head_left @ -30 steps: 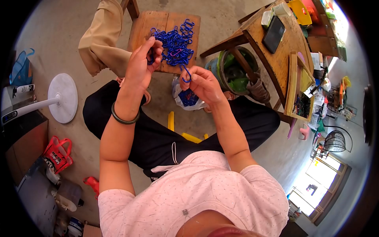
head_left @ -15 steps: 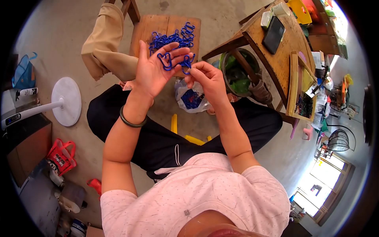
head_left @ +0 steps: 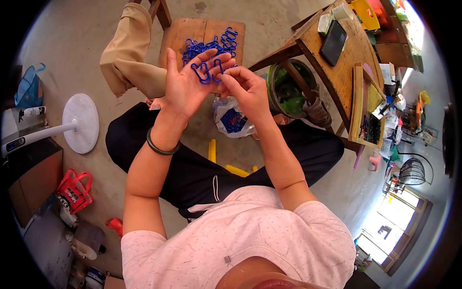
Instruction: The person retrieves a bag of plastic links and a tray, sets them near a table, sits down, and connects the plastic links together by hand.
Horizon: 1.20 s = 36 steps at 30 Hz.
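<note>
Over the left hand (head_left: pixel 188 87), one blue hook (head_left: pixel 222 67) has shifted inward.

Through the head view I have the left hand (head_left: pixel 183 94) palm up, its fingers (head_left: pixel 204 57) loosely extended and its thumb (head_left: pixel 172 62) standing apart; my right hand (head_left: pixel 248 94) pinches just beside those fingers, both forearms (head_left: pixel 281 149) angled forward from bent elbows (head_left: pixel 291 188)

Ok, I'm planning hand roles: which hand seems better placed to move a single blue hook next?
Probably the right hand: its thumb and fingers pinch one blue hook. The left hand is open, palm up, with other hooks resting on it, so moving it might spill them.
</note>
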Tool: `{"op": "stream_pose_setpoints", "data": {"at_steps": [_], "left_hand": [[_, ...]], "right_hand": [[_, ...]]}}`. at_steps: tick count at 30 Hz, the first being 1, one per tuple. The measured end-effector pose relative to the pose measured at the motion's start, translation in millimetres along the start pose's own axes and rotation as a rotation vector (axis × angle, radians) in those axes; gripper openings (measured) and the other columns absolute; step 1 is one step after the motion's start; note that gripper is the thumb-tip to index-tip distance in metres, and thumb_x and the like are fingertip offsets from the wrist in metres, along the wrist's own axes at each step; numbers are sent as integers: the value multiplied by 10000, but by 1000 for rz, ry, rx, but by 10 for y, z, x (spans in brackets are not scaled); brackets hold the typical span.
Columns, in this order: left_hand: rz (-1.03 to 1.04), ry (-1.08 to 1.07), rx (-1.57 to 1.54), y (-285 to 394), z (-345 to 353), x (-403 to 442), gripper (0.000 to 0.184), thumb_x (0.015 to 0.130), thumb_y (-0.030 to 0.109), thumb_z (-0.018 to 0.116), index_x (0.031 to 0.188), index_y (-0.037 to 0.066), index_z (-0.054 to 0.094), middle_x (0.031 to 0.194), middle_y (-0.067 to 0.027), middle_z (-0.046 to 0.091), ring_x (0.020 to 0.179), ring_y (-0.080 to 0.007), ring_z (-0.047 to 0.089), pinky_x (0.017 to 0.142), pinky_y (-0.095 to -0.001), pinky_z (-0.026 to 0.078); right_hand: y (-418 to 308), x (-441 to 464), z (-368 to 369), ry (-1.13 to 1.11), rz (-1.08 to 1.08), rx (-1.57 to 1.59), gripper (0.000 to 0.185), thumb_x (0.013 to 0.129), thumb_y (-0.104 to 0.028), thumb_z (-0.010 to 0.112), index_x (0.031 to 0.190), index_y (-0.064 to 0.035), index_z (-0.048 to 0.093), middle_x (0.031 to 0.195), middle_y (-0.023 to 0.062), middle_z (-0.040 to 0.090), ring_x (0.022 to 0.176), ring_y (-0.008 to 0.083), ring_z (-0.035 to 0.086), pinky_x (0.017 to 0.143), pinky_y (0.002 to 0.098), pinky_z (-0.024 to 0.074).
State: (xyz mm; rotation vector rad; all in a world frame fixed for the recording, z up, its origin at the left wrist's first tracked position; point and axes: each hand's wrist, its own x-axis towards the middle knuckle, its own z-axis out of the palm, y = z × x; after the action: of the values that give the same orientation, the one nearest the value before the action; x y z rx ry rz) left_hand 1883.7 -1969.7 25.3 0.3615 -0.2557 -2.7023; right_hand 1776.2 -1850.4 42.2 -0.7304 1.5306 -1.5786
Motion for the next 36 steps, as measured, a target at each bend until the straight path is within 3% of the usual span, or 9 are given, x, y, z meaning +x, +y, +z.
{"op": "stream_pose_setpoints", "data": {"at_steps": [7, 8, 12, 15, 16, 20, 24, 29, 36], "left_hand": [[270, 113, 10, 390, -451, 14, 692, 942, 591, 341, 1097, -44, 567, 984, -152, 611, 869, -254, 550, 715, -318, 444], [337, 291, 39, 420, -317, -3, 626, 955, 544, 362, 1055, -36, 575, 932, -138, 593, 796, -231, 517, 663, -302, 421], [401, 311, 44, 477, -403, -19, 541, 974, 479, 373, 1009, -21, 576, 882, -117, 571, 759, -212, 499, 636, -293, 407], [369, 315, 56, 431, -396, -3, 504, 980, 450, 374, 987, -14, 572, 856, -108, 556, 738, -202, 488, 622, -290, 399], [355, 302, 62, 414, -418, 8, 499, 980, 446, 375, 984, -13, 571, 855, -108, 556, 735, -200, 488, 621, -290, 398], [340, 273, 68, 414, -440, 19, 486, 981, 436, 375, 974, -10, 567, 852, -106, 555, 724, -197, 485, 618, -288, 396], [381, 322, 72, 473, -420, -2, 482, 986, 427, 368, 964, -12, 565, 848, -103, 551, 724, -200, 486, 618, -287, 396], [435, 282, 69, 554, -419, -65, 475, 989, 414, 369, 951, -17, 566, 817, -99, 543, 707, -200, 482, 613, -287, 389], [447, 323, 102, 514, -412, -97, 486, 1002, 412, 339, 924, -5, 576, 774, -72, 562, 680, -181, 502, 596, -271, 405]], "right_hand": [[275, 215, -218, 183, -31, -128, 112, 892, -90, 615, 902, 22, 615, 732, 35, 633, 655, 78, 587, 579, 217, 476], [336, 253, -271, 191, -25, -142, 117, 888, -97, 621, 890, 20, 618, 720, 31, 631, 652, 74, 586, 575, 217, 473], [778, 501, -437, 150, -30, -391, 157, 853, -155, 655, 838, 0, 641, 677, 47, 648, 624, 106, 612, 574, 262, 479], [1095, 730, -363, 111, -79, -604, 176, 817, -208, 668, 818, -33, 663, 680, 81, 663, 620, 167, 640, 588, 316, 488], [1141, 800, -321, 64, -75, -644, 172, 800, -232, 671, 827, -62, 676, 739, 113, 675, 667, 254, 656, 611, 358, 497], [1086, 1004, -13, -8, -109, -886, 179, 806, -245, 666, 835, -68, 672, 768, 127, 676, 734, 318, 652, 651, 409, 507], [1156, 1112, -42, 98, -194, -784, 168, 813, -251, 658, 859, -90, 679, 774, 105, 680, 739, 296, 657, 658, 402, 503], [1150, 1001, -241, 143, -139, -916, 135, 803, -224, 660, 851, -99, 677, 799, 87, 669, 763, 288, 642, 692, 395, 496], [1261, 1014, -166, 177, -349, -1127, 179, 751, -222, 705, 898, -122, 680, 896, 62, 606, 893, 274, 582, 765, 384, 481]]}}
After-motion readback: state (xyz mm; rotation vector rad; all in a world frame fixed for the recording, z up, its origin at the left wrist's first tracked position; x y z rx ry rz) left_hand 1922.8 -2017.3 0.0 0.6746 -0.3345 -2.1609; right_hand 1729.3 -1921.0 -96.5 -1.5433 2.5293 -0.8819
